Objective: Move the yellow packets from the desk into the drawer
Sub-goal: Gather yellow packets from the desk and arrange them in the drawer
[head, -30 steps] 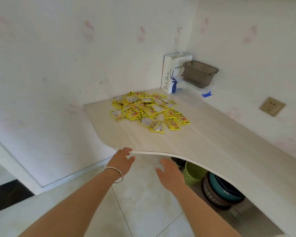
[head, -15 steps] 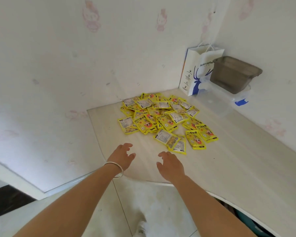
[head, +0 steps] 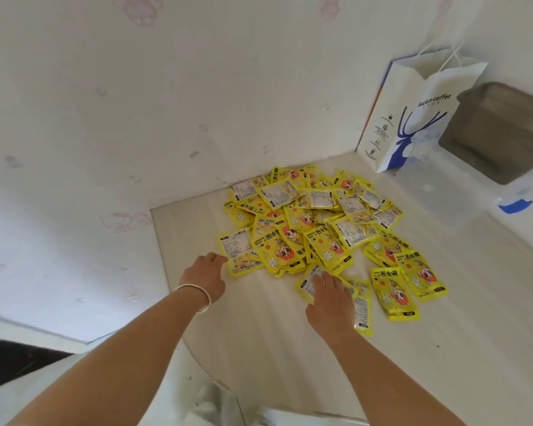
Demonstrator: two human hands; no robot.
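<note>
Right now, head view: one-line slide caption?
Both hands, left and right, reach the yellow packets piled on the desk.

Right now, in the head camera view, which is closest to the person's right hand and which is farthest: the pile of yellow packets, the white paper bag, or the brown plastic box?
1. Pile of yellow packets: the right hand rests on its near edge.
2. White paper bag: standing in the back corner, beyond the pile.
3. Brown plastic box: far right, just past the bag.

Both forearms are bare with no sleeves in view; left hand (head: 204, 275) carries a thin white bangle (head: 197, 295) at the wrist; right hand (head: 327, 299) unadorned.
</note>
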